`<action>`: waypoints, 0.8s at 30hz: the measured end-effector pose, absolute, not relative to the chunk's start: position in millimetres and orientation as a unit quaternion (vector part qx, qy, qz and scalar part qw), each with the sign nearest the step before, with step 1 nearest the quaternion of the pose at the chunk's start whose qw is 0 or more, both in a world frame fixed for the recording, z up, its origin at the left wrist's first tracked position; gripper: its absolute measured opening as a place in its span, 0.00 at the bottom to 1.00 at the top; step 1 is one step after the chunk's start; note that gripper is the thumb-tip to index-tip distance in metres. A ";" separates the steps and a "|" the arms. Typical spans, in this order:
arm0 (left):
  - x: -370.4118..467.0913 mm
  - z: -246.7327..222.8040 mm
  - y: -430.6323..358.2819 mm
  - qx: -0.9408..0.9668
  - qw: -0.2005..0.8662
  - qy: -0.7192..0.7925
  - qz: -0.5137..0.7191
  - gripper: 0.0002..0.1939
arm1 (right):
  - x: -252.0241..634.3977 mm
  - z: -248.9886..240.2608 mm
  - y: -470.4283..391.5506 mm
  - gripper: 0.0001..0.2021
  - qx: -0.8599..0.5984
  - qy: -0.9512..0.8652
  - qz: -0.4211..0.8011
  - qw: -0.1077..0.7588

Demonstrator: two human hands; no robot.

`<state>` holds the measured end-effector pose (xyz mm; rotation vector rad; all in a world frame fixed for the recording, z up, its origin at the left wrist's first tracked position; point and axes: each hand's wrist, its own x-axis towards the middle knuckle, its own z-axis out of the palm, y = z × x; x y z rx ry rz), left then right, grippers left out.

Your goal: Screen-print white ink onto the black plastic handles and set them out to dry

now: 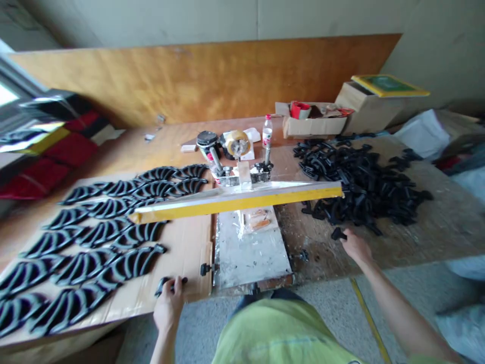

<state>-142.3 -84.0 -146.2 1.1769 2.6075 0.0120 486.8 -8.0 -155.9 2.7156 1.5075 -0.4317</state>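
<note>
My left hand [169, 303] is closed around a black curved handle-like piece [161, 286], low over the near edge of the cardboard sheet [187, 253]. Rows of similar black curved pieces [85, 265] lie nested side by side to its left. Over on the right, my right hand [356, 246] pinches another black piece [337, 233] just in front of a heap of loose black pieces [359, 177]. Between the hands stands a printing jig with a flat metal plate [250, 258]. A yellow-edged screen frame [238, 202] is raised above that plate.
Behind the jig are a tape roll [239, 144], a dark can [207, 141] and a red-capped bottle [267, 130]. An open carton [314, 125] stands at the back right. Red and black boxes [60, 136] are stacked at the left. Black knobs [205, 269] jut from the jig's sides.
</note>
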 end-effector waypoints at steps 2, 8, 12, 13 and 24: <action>-130.3 -149.0 -73.8 0.426 0.173 0.888 0.023 0.22 | 456.5 -149.4 10.9 0.11 0.811 0.549 -0.170 -0.107; -116.9 -153.2 -20.5 0.594 0.211 0.776 0.034 0.19 | 323.7 -102.0 74.2 0.10 0.539 0.747 -0.163 -0.355; -124.9 -153.5 -6.3 0.610 0.225 0.759 0.034 0.17 | 259.9 -98.3 94.5 0.07 0.396 0.843 -0.184 -0.315; -126.5 -152.1 -7.7 0.611 0.224 0.759 0.036 0.19 | 250.6 -101.3 96.6 0.10 0.378 0.858 -0.179 -0.298; -62.6 5.1 41.4 0.456 0.345 0.604 0.555 0.30 | 227.3 -109.7 96.4 0.17 0.371 0.898 -0.077 -0.222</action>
